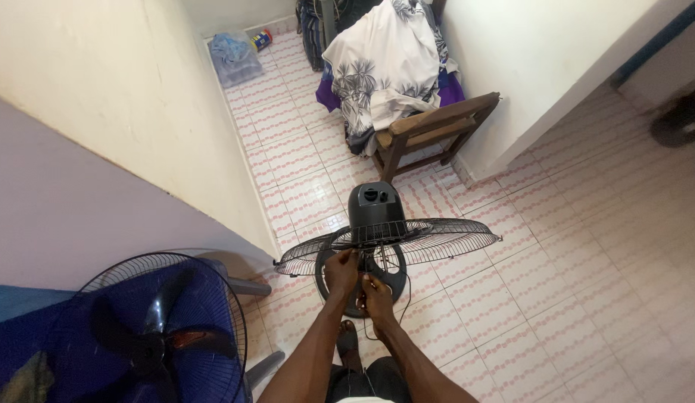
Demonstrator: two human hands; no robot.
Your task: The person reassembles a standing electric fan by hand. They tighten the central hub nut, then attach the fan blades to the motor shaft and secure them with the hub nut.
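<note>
A black standing fan (375, 212) stands on the tiled floor in front of me, seen from above, with its rear wire guard (452, 240) tilted flat and its round base (396, 277) below. My left hand (340, 272) grips the front rim of the wire guard near its middle. Just right of it, my right hand (377, 292) pinches something thin under the guard, close to a dark cord (405, 292) that hangs there. What exactly the fingers hold is hidden. No blades show on this fan.
A second fan (157, 332) with blue blades and a full cage stands at lower left beside the wall (138, 112). A wooden chair (429, 130) heaped with cloth sits ahead. A plastic bag (234, 56) lies down the narrow corridor. Pink patterned tiles (571, 283) stretch to the right.
</note>
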